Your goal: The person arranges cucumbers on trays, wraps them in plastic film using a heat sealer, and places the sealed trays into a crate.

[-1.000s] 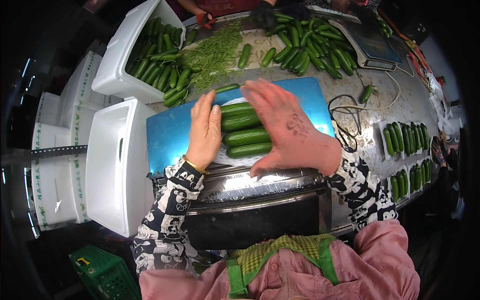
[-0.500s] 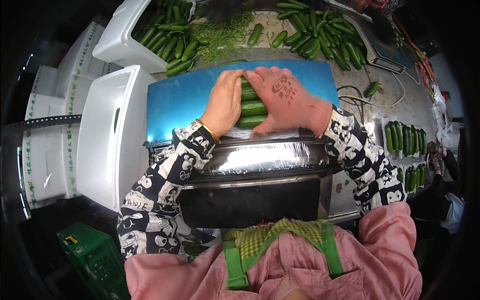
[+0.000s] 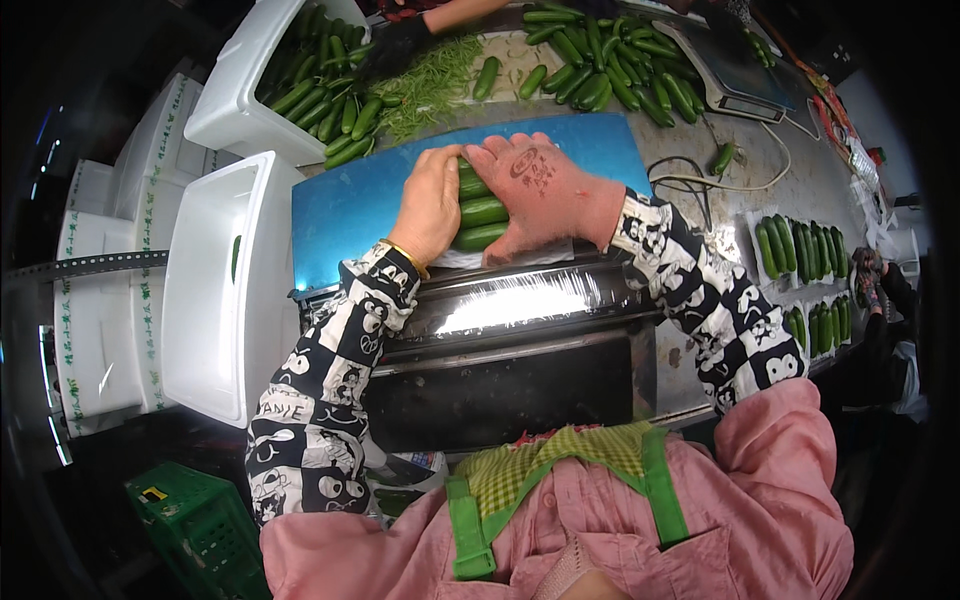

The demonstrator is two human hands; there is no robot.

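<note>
A row of several green cucumbers [image 3: 483, 211] lies side by side between my hands, on a white sheet or tray [image 3: 545, 254] that is mostly covered. My bare left hand [image 3: 427, 208] presses against their left ends, fingers together. From the right, my right hand [image 3: 552, 192], in a pink-orange glove, cups the other ends, its thumb along the near side. Both hands rest over a blue plate [image 3: 335, 225] on a wrapping machine. Just nearer to me, a shiny roll of clear film [image 3: 510, 308] lies across the machine.
An open white foam box [image 3: 260, 290] stands left; another foam box [image 3: 228, 95] behind it holds cucumbers. Loose cucumbers [image 3: 610, 65] lie by a scale [image 3: 730, 75]. Cucumber packs [image 3: 800, 247] sit right, past a cable [image 3: 765, 182]. A co-worker's dark-gloved hand [image 3: 398, 45] reaches in.
A co-worker's arm and dark-gloved hand now show more plainly at the top, over the green trimmings. The whole view has shifted slightly; my hands keep the same hold on the cucumbers.
</note>
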